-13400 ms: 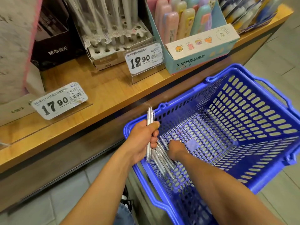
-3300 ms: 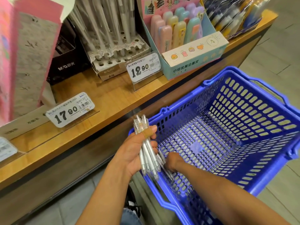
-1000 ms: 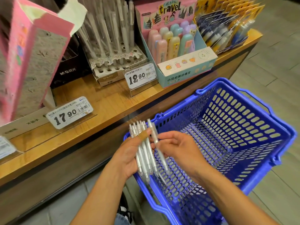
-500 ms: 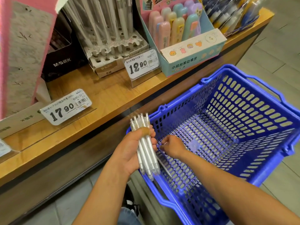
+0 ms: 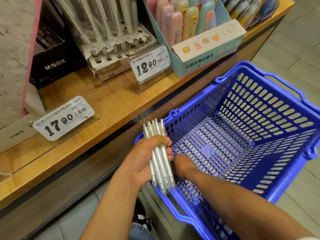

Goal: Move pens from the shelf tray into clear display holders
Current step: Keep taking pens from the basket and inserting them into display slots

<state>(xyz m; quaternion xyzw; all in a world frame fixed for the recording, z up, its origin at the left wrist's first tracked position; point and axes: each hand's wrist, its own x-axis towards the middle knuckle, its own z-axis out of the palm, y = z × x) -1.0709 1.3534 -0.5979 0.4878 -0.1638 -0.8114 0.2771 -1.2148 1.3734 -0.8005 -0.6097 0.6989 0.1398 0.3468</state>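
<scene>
- Several white pens (image 5: 160,158) stand bunched in the left hand (image 5: 145,161), whose fingers curl round them, over the near left corner of the blue basket (image 5: 259,193);
- right hand (image 5: 181,165) reaches low inside that corner; whether it grasps anything cannot be told;
- wooden shelf (image 5: 107,104) carries two price tags (image 5: 64,118), a perforated pen holder (image 5: 119,47) at its back edge, a pastel eraser box (image 5: 207,54);
- grey tiled floor (image 5: 294,49) lies beyond.

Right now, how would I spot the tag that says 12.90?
Find the long wooden shelf above the blue basket. The tag stands on a clear stand by the pale pen holder box. The other tag, nearer left, reads 17.90.
</scene>
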